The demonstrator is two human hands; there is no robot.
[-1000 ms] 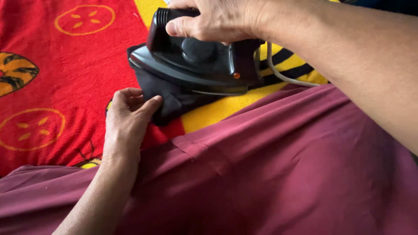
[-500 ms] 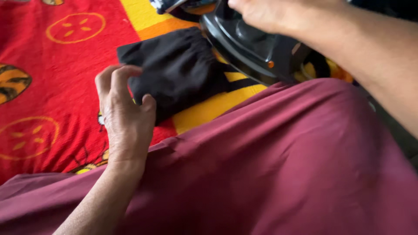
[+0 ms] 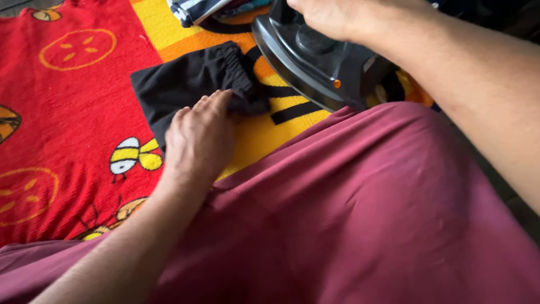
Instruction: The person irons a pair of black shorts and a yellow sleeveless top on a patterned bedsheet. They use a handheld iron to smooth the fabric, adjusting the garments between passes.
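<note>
My right hand (image 3: 326, 17) grips the handle of a black clothes iron (image 3: 315, 62), which is lifted and tilted at the top right, its tip pointing left. A small folded black garment (image 3: 185, 79) lies on the blanket to the left of the iron. My left hand (image 3: 199, 138) rests flat on the garment's near edge, fingers together and pressing down. The iron does not touch the garment.
A red and yellow blanket (image 3: 67, 112) with bee and orange-slice prints covers the surface. Maroon cloth (image 3: 349, 214) over my lap fills the lower right. Some folded items (image 3: 194, 10) lie at the top edge beyond the garment.
The iron has been lifted off the black garment and moved right and up. My left hand has shifted from the garment's left corner onto its near edge.
</note>
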